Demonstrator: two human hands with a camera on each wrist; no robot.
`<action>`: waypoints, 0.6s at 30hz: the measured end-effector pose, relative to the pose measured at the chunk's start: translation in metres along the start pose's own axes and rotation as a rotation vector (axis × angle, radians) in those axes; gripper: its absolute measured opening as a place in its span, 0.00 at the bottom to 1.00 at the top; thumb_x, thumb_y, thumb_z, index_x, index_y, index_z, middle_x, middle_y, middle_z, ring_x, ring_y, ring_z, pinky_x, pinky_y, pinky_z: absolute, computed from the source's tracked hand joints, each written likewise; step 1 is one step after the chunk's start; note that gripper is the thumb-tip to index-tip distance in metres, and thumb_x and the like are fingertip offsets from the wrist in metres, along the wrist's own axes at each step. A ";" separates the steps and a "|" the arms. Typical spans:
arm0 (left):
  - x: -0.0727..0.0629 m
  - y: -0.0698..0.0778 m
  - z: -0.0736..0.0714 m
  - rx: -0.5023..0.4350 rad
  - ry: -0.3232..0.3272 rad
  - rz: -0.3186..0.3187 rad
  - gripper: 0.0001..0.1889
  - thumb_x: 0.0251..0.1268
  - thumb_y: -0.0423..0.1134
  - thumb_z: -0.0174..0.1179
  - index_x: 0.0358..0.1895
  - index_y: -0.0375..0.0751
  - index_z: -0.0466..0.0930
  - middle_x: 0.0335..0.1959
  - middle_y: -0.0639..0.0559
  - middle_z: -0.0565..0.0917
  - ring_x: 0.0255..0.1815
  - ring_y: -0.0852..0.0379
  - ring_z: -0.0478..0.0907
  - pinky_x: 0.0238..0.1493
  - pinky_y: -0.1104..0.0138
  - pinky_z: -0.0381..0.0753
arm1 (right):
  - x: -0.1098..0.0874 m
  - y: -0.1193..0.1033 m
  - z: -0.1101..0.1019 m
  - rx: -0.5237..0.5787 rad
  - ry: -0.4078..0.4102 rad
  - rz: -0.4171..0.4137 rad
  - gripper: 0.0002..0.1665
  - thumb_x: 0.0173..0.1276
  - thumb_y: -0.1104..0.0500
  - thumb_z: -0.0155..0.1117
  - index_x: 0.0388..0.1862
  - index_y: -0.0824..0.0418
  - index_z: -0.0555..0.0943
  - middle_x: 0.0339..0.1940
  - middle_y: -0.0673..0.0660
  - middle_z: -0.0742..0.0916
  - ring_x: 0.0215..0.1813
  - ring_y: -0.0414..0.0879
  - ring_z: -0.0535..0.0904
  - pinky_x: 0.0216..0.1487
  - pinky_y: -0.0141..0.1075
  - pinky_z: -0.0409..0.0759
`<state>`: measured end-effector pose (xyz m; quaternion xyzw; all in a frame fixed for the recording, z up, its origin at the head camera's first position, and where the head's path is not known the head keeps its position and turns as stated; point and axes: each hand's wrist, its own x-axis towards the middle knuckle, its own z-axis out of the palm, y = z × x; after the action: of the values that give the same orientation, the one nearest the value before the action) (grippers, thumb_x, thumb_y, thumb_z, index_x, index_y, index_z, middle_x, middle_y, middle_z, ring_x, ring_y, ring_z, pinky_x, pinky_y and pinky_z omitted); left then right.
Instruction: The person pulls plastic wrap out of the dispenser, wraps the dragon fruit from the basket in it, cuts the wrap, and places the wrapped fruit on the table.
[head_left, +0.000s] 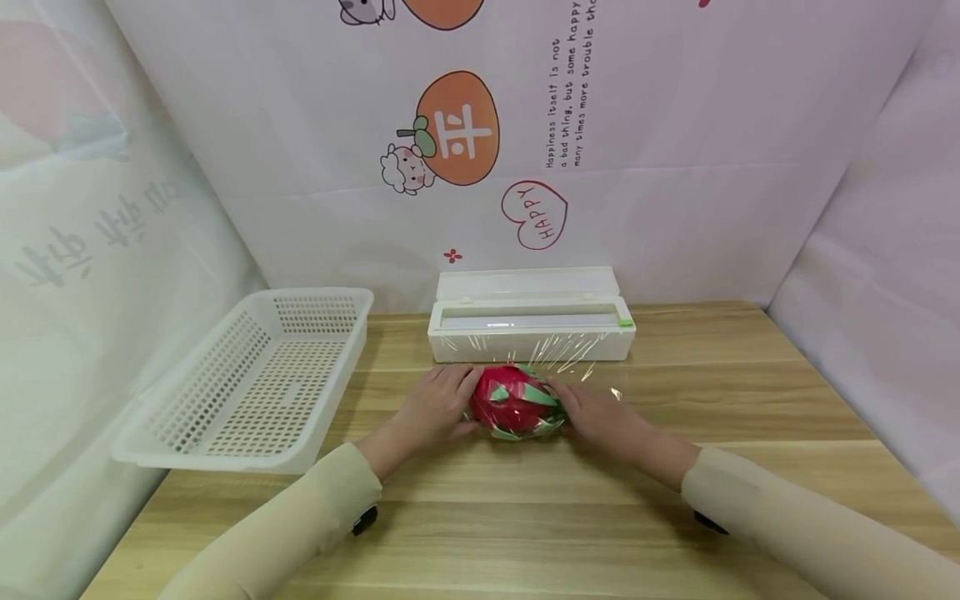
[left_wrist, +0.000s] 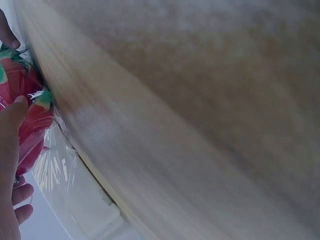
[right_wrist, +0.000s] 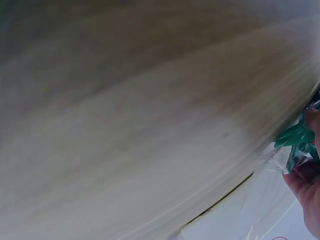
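Observation:
Between the two hands, a red dragon fruit with green scales lies on its side in clear cling film. The film stretches from the fruit up to the white cling film box, whose lid stands raised. My left hand grips the fruit's left end, thumb along its near side in the left wrist view. At the other end my right hand holds the green-tipped side, its fingers curled about the fruit and film. In the right wrist view only green scales of it show beside the fingers.
A white perforated plastic basket stands at the left of the wooden table. Behind the box rises a printed cloth backdrop, with more cloth on both sides. A green tab marks the box's right end.

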<state>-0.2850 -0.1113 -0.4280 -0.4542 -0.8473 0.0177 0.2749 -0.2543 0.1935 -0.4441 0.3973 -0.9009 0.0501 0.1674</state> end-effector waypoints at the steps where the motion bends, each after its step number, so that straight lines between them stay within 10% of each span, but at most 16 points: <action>1: 0.000 0.000 0.000 0.006 0.005 0.000 0.44 0.49 0.58 0.72 0.62 0.30 0.68 0.52 0.39 0.77 0.54 0.44 0.76 0.57 0.55 0.75 | 0.000 0.000 0.000 -0.014 -0.015 0.004 0.43 0.62 0.59 0.70 0.68 0.75 0.59 0.54 0.70 0.80 0.53 0.60 0.80 0.53 0.50 0.79; 18: 0.002 0.001 0.003 0.005 -0.011 -0.022 0.44 0.50 0.60 0.71 0.62 0.31 0.66 0.50 0.41 0.76 0.53 0.46 0.75 0.58 0.56 0.74 | 0.002 -0.003 0.002 -0.129 -0.046 -0.057 0.40 0.66 0.64 0.65 0.70 0.73 0.57 0.54 0.69 0.77 0.52 0.60 0.78 0.51 0.50 0.80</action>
<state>-0.2863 -0.1087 -0.4301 -0.4439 -0.8537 0.0192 0.2717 -0.2534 0.1898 -0.4456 0.4121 -0.8943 -0.0221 0.1732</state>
